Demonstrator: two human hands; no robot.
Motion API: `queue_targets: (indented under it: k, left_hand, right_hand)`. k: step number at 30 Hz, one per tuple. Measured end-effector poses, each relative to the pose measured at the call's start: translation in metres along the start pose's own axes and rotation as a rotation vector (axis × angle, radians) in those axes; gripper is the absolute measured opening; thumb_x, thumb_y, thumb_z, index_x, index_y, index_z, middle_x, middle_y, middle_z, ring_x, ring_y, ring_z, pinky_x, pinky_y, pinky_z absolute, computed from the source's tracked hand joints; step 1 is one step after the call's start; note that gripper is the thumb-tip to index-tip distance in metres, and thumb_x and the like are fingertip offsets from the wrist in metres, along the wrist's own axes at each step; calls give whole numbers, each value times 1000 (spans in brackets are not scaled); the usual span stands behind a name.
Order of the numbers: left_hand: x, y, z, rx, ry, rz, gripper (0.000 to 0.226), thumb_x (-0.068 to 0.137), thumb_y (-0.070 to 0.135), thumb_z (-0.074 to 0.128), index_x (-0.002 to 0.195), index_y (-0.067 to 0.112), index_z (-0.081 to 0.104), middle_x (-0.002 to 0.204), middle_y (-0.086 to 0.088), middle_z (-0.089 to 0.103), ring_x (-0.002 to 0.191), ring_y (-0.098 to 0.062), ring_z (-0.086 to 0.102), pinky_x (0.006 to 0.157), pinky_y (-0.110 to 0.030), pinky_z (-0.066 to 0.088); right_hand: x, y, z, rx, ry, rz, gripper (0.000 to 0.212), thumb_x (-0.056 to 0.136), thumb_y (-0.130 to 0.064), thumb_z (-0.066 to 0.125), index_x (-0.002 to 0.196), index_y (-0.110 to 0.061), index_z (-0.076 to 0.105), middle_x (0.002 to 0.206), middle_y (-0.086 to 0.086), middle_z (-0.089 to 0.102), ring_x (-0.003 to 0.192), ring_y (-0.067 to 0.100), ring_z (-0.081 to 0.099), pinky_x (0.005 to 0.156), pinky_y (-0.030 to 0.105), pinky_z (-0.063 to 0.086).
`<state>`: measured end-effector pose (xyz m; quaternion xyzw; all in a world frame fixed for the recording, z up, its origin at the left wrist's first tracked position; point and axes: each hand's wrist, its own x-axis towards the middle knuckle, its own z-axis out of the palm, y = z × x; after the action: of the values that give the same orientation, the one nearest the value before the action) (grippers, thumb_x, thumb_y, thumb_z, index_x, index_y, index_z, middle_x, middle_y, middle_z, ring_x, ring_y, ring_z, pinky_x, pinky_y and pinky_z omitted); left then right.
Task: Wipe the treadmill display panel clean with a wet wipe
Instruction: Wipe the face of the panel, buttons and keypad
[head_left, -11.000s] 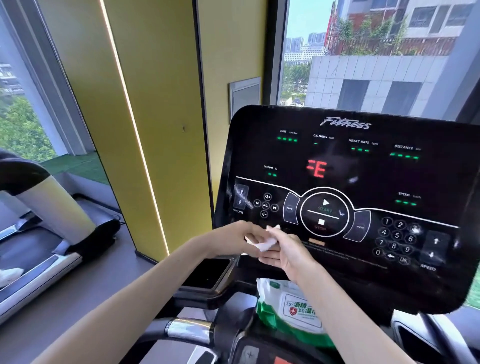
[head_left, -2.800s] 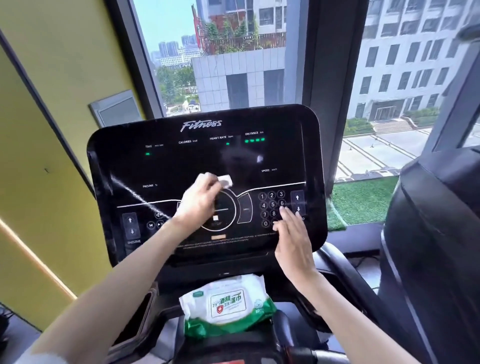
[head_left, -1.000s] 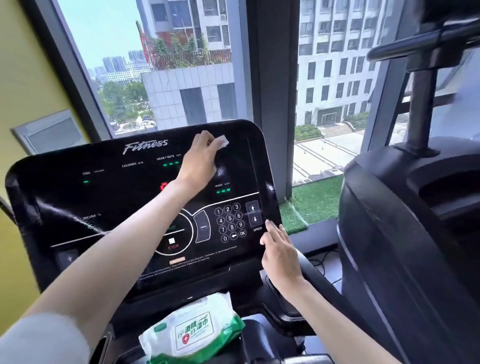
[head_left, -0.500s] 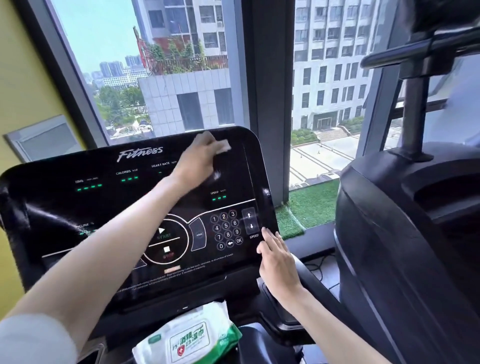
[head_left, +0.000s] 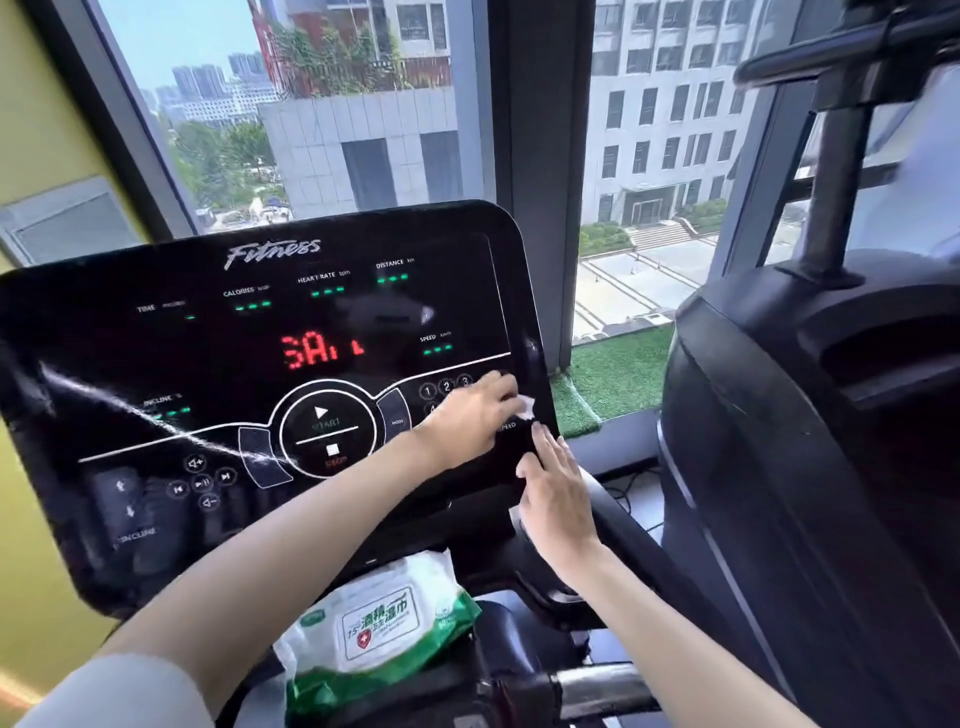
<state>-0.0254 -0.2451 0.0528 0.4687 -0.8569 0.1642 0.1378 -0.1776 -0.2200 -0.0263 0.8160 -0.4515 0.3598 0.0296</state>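
L hand (head_left: 467, 415) grips small white crumpled wet wipe (head_left: 525, 407), which pokes out past its fingertips, pressed on glossy black treadmill display panel (head_left: 208, 338) over round-key number keypad (head_left: 445, 387). R hand (head_left: 558, 493) just below, fingers flat, bracing panel edge. Best: light overlapping strokes, so keys don't trigger

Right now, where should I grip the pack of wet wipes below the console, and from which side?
Probably its right end, coming from the right and above. The wipes pack lies label up and bulging, and the left forearm crosses over its left part; the right end is free.
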Motion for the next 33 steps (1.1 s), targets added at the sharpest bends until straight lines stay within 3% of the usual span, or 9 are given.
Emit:
queue_targets:
  k: [6,12,15,19,28,31,33]
  left_hand:
    - [-27,12,11,17,-121,150,40,61,-10,64,91,16,68,86,-3,56,83,-22,54,70,-27,50]
    - [-62,2,-7,47,-188,130,45,65,-10,59,100,17,69,91,-1,57,86,-22,52,82,-27,45]
    - [-91,-7,-22,60,-223,99,47,64,-11,57,100,17,69,91,-2,56,86,-23,52,80,-34,50]
    - [-137,-19,-41,98,-223,26,47,59,-12,62,92,21,71,86,1,56,80,-21,52,74,-32,51]
    - [-260,-54,-87,188,-238,-198,45,47,-12,67,75,22,70,85,2,56,80,-13,42,69,-28,46]
    - [-289,-68,-113,308,-286,-180,33,53,-9,69,73,17,68,85,-1,56,80,-15,44,73,-26,37]
    - [-297,-78,-133,433,-283,-181,23,59,-7,68,72,12,67,84,-3,56,79,-20,52,71,-31,44]
  right_hand:
    - [-13,-6,-3,-8,-20,24,37,43,15,73,74,-2,65,117,25,61,107,34,62,95,49,46]
    - [-16,-27,-7,41,-25,42,32,46,17,71,66,-6,59,117,24,62,107,35,62,99,48,41]
    - [-18,-51,-1,84,-38,-4,31,50,19,67,71,-3,61,119,24,61,109,35,60,101,48,39]
    - [-21,-89,11,95,-89,-105,36,54,18,68,81,-5,61,126,23,57,119,30,55,109,43,29]
    - [-31,-172,33,211,-95,-251,32,56,22,65,76,-3,61,122,24,59,117,32,56,109,40,29]
    - [-34,-195,34,228,-103,-303,34,52,23,66,74,-2,61,119,26,60,113,35,58,104,47,32]
    - [-35,-205,35,232,-113,-326,34,53,23,65,75,-1,61,120,27,59,115,34,57,104,48,33]
